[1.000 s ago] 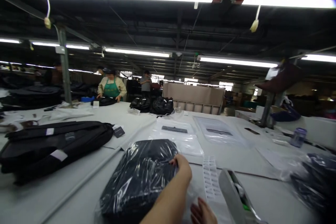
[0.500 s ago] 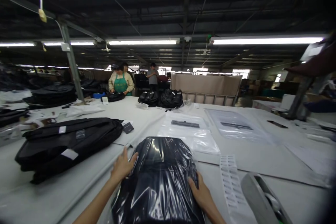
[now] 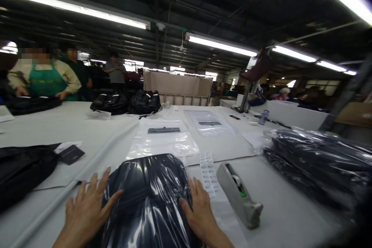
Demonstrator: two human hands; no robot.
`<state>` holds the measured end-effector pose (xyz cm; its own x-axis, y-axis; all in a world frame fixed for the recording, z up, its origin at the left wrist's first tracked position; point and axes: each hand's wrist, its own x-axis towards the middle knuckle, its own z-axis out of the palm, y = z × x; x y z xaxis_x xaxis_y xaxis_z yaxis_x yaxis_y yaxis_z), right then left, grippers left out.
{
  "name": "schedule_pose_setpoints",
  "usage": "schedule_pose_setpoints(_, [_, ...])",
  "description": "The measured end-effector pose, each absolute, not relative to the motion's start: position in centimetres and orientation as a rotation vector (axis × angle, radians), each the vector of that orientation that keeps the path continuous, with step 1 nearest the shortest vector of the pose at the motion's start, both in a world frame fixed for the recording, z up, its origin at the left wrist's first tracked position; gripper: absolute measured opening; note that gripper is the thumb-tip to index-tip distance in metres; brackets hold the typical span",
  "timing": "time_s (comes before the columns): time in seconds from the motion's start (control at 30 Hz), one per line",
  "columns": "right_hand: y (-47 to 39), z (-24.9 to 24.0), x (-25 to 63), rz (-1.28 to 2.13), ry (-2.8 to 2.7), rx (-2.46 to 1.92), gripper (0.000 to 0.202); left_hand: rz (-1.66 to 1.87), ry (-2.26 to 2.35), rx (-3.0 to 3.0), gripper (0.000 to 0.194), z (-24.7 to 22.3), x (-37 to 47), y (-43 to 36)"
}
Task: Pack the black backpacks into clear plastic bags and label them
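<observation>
A black backpack in clear plastic wrap [image 3: 149,201] lies on the white table right in front of me. My left hand [image 3: 87,205] rests along its left edge, fingers spread. On its right edge lies my right hand [image 3: 200,209], fingers stretched out and thumb on the plastic. Just right of that hand are a sheet of printed labels [image 3: 208,174] and a grey tape dispenser [image 3: 240,193]. Left of my left hand, a black bag [image 3: 26,170] with a dark tag [image 3: 71,154] is partly cut off by the frame.
Flat clear plastic bags [image 3: 162,143] lie beyond the backpack. Plastic-wrapped dark bags [image 3: 316,166] are stacked at the right. Two black bags [image 3: 128,101] stand at the far edge. A co-worker in a green apron [image 3: 48,79] handles a black bag at the far left.
My view has swung to the right, bringing the wrapped stack into sight. My left hand has spread its fingers wider, and my right hand's fingers have straightened along the wrapped backpack's edge.
</observation>
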<state>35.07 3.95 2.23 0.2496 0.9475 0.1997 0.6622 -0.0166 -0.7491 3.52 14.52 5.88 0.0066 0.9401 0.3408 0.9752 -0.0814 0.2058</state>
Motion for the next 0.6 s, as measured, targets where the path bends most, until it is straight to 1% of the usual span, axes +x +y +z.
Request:
schedule_pose_setpoints(0.1, [4.8, 2.5, 33.3, 0.635, -1.589, -1.698, 0.058, -0.384, -1.821, -2.195, 0.069, 6.2, 6.3, 16.2])
schedule_pose_setpoints(0.2, [5.0, 2.0, 32.5, 0.681, -1.600, -1.695, 0.056, -0.076, -1.951, -2.312, 0.064, 3.5, 7.2, 17.4])
schedule_pose_setpoints(0.27, [4.9, 1.7, 32.3, 0.663, -1.607, -1.694, 0.057, 0.053, -2.064, -2.358, 0.061, 1.4, 6.9, 17.9])
schedule_pose_setpoints(0.37, [5.0, 1.6, 32.7, 0.655, -1.589, -1.644, 0.059, 0.066, -2.078, -2.372, 0.061, -0.8, 6.1, 18.4])
schedule_pose_setpoints(0.47, [5.3, 2.0, 35.5, 0.513, -1.400, -1.587, 0.051, 0.064, -2.067, -2.422, 0.059, -1.4, 5.6, 18.8])
schedule_pose_setpoints(0.53, [5.3, 2.5, 38.8, 0.332, -1.232, -1.752, 0.041, 0.034, -2.106, -2.452, 0.058, -1.0, 5.6, 19.1])
schedule_pose_setpoints(0.6, [4.9, 2.9, 42.3, 0.230, -1.100, -2.082, 0.035, -0.117, -2.154, -2.408, 0.058, 0.2, 6.1, 19.3])
